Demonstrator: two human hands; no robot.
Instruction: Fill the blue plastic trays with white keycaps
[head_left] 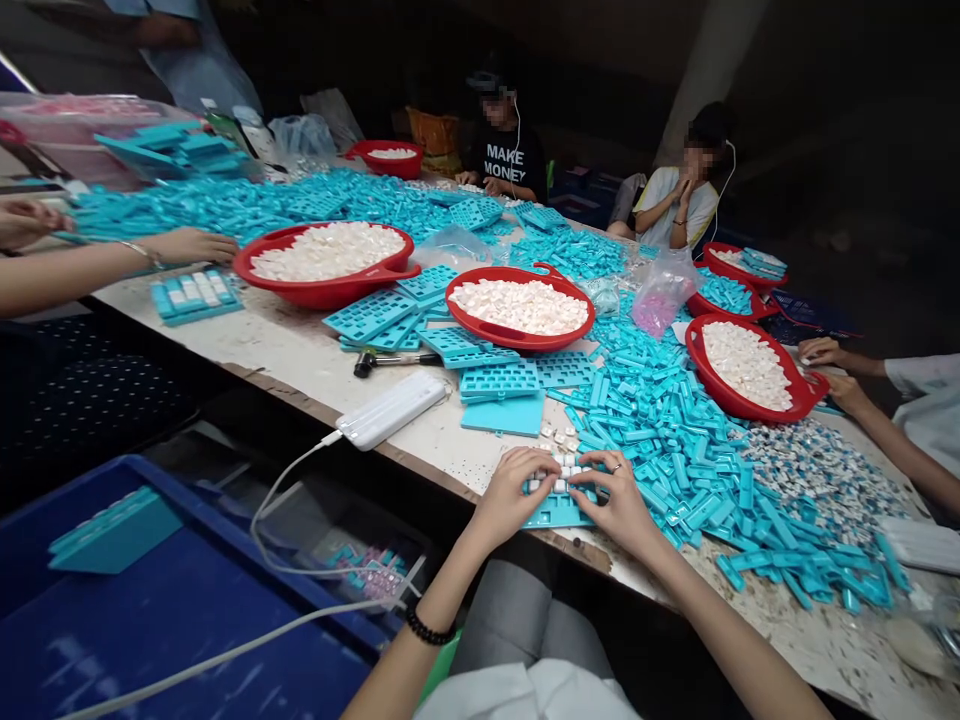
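Note:
My left hand (pixel 516 490) and my right hand (pixel 616 498) rest side by side on a turquoise tray (pixel 556 510) at the near edge of the table. The fingers of both hands are curled and press on a row of small white caps (pixel 559 478) seated in the tray. A few loose white caps (pixel 559 436) lie just beyond my fingertips. To the right of my right hand spreads a large heap of turquoise plastic pieces (pixel 675 450).
Red bowls of white caps (pixel 520 306) (pixel 324 252) (pixel 746 366) stand among stacked turquoise trays (pixel 499 380). A white power bank (pixel 390 409) with cable lies left of my hands. Other people's hands work at left (pixel 187 244) and right (pixel 825 352). A blue crate (pixel 180 600) sits below.

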